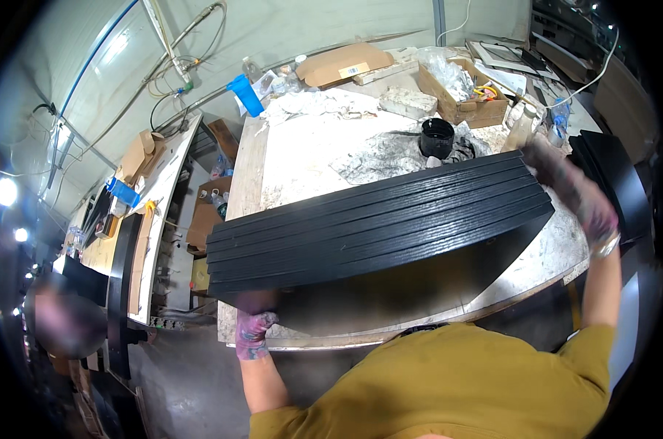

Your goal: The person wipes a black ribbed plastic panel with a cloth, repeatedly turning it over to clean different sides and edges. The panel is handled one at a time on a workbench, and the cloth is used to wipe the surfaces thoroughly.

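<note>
A stack of several long black boards (375, 227) leans tilted over the near half of the work table, glossy edges facing up and a broad dark face toward me. My left hand (252, 335), in a stained pinkish-purple glove, grips the stack's lower left corner; its fingertips are partly hidden and blurred. At the far right end, my right hand (582, 192), in a similar glove, is by the upper corner of the boards. Motion smears its fingers, so their hold is unclear. Just beyond the stack stands a round black tub (437, 137) on crumpled, stained plastic.
The pale work table (302, 164) carries a cardboard box (478, 102) of plastic and small items, a whitish block (407, 103) and a blue cup (245, 95). More black boards (613, 179) stand at the right. A side bench (167, 197) and a blurred person (64, 318) are at the left.
</note>
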Demonstrator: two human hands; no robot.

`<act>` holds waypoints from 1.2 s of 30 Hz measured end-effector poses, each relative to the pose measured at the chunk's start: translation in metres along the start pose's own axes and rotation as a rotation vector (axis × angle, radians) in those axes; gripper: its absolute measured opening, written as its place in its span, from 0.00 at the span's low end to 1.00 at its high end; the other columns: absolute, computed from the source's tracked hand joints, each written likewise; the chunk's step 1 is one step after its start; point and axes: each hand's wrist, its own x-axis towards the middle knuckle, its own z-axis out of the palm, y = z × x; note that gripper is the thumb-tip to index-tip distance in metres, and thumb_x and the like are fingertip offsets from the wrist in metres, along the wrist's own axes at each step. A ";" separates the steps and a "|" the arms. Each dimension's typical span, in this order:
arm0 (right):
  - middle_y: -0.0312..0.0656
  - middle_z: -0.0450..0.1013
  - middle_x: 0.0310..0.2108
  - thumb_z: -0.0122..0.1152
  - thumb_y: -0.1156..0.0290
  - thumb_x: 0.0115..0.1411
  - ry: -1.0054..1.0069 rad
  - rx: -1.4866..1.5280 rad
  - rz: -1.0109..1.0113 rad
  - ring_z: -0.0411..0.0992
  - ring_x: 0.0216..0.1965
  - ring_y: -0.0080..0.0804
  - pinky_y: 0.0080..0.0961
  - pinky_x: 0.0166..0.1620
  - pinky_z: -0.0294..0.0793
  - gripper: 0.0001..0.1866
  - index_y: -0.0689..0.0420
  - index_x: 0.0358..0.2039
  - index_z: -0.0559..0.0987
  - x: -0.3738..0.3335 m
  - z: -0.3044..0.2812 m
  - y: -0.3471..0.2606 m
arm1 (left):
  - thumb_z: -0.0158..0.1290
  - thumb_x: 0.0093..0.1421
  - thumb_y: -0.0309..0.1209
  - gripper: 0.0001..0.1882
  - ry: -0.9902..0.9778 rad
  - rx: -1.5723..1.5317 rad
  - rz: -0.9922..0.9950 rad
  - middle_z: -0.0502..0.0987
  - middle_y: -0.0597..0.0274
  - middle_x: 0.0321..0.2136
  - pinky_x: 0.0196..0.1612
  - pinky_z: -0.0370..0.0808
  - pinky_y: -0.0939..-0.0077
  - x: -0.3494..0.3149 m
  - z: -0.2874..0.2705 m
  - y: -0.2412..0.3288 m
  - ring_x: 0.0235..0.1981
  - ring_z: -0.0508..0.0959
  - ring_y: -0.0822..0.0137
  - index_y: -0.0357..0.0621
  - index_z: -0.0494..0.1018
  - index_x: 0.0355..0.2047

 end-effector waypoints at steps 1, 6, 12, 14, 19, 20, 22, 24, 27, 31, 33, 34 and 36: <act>0.45 0.57 0.64 0.70 0.34 0.28 0.040 0.115 0.022 0.56 0.65 0.39 0.35 0.65 0.53 0.69 0.59 0.67 0.54 -0.005 0.015 0.025 | 0.68 0.43 0.53 0.49 -0.015 -0.059 0.002 0.71 0.53 0.54 0.57 0.68 0.60 -0.004 -0.004 -0.005 0.55 0.70 0.56 0.35 0.65 0.58; 0.39 0.66 0.56 0.80 0.64 0.35 0.355 0.625 0.027 0.64 0.59 0.36 0.35 0.63 0.59 0.54 0.57 0.63 0.61 -0.032 0.107 0.108 | 0.54 0.54 0.43 0.26 -0.015 0.854 -0.021 0.76 0.51 0.40 0.40 0.72 0.67 -0.026 -0.069 -0.054 0.40 0.76 0.60 0.35 0.72 0.46; 0.37 0.70 0.49 0.82 0.56 0.35 0.499 0.619 -0.017 0.69 0.49 0.32 0.26 0.52 0.68 0.52 0.59 0.59 0.66 -0.048 0.109 0.142 | 0.60 0.45 0.31 0.24 0.105 -0.035 -0.020 0.77 0.56 0.35 0.35 0.73 0.69 -0.024 -0.003 0.002 0.32 0.77 0.59 0.38 0.74 0.44; 0.37 0.69 0.50 0.81 0.56 0.36 0.513 0.552 0.072 0.68 0.50 0.32 0.28 0.53 0.68 0.51 0.60 0.59 0.66 -0.050 0.104 0.162 | 0.59 0.42 0.27 0.21 0.170 -0.149 -0.113 0.79 0.57 0.34 0.38 0.73 0.68 -0.023 0.010 0.015 0.33 0.78 0.56 0.40 0.77 0.40; 0.39 0.70 0.53 0.71 0.52 0.50 0.376 0.617 -0.207 0.67 0.55 0.37 0.36 0.59 0.65 0.39 0.59 0.58 0.68 -0.064 0.114 0.181 | 0.58 0.46 0.27 0.08 0.070 0.729 0.014 0.80 0.56 0.30 0.40 0.74 0.67 -0.033 -0.008 0.007 0.34 0.79 0.57 0.44 0.80 0.29; 0.40 0.72 0.48 0.73 0.56 0.46 0.370 0.592 -0.160 0.69 0.51 0.37 0.36 0.56 0.67 0.34 0.60 0.50 0.72 -0.072 0.116 0.195 | 0.56 0.48 0.28 0.09 0.032 0.879 0.046 0.79 0.56 0.33 0.42 0.73 0.66 -0.033 -0.019 -0.006 0.37 0.78 0.56 0.44 0.79 0.32; 0.42 0.78 0.32 0.80 0.62 0.33 0.425 0.410 -0.016 0.75 0.39 0.37 0.35 0.45 0.73 0.25 0.60 0.32 0.81 -0.091 0.117 0.236 | 0.52 0.53 0.29 0.12 -0.003 1.153 0.031 0.77 0.56 0.39 0.47 0.71 0.64 -0.047 -0.061 -0.042 0.42 0.76 0.56 0.44 0.77 0.38; 0.43 0.75 0.37 0.79 0.63 0.34 0.318 0.246 0.089 0.73 0.43 0.38 0.34 0.49 0.71 0.32 0.60 0.40 0.76 -0.068 0.128 0.179 | 0.49 0.57 0.30 0.14 -0.004 1.380 -0.041 0.76 0.57 0.44 0.51 0.69 0.62 -0.078 -0.117 -0.081 0.48 0.73 0.56 0.45 0.74 0.44; 0.44 0.72 0.45 0.79 0.65 0.34 0.230 0.174 0.144 0.70 0.49 0.38 0.33 0.54 0.68 0.43 0.59 0.52 0.68 -0.050 0.137 0.102 | 0.43 0.63 0.32 0.18 -0.043 1.573 -0.137 0.73 0.57 0.53 0.58 0.66 0.58 -0.096 -0.193 -0.144 0.56 0.70 0.56 0.46 0.71 0.53; 0.45 0.69 0.53 0.78 0.66 0.36 0.271 0.117 0.131 0.67 0.55 0.39 0.32 0.58 0.65 0.54 0.58 0.64 0.60 -0.055 0.139 0.088 | 0.44 0.64 0.33 0.18 0.079 1.447 -0.225 0.73 0.57 0.53 0.58 0.67 0.59 -0.027 -0.143 -0.113 0.55 0.70 0.56 0.45 0.71 0.53; 0.46 0.69 0.53 0.77 0.65 0.38 0.260 0.071 0.097 0.67 0.55 0.40 0.31 0.58 0.66 0.52 0.58 0.64 0.61 -0.047 0.145 0.103 | 0.44 0.64 0.33 0.18 0.190 1.278 -0.261 0.73 0.56 0.53 0.58 0.67 0.60 -0.024 -0.114 -0.092 0.55 0.70 0.56 0.45 0.71 0.53; 0.46 0.69 0.53 0.77 0.64 0.39 0.245 0.063 0.110 0.67 0.55 0.40 0.31 0.57 0.66 0.51 0.58 0.63 0.61 -0.048 0.147 0.105 | 0.44 0.65 0.34 0.18 0.240 1.155 -0.277 0.72 0.56 0.53 0.58 0.67 0.60 -0.020 -0.098 -0.083 0.55 0.70 0.56 0.45 0.71 0.53; 0.47 0.68 0.54 0.76 0.63 0.41 0.205 0.046 0.137 0.68 0.55 0.41 0.31 0.57 0.67 0.50 0.59 0.63 0.61 -0.049 0.150 0.107 | 0.44 0.65 0.34 0.18 0.334 0.869 -0.317 0.72 0.56 0.53 0.58 0.67 0.61 -0.013 -0.070 -0.066 0.55 0.70 0.57 0.45 0.71 0.54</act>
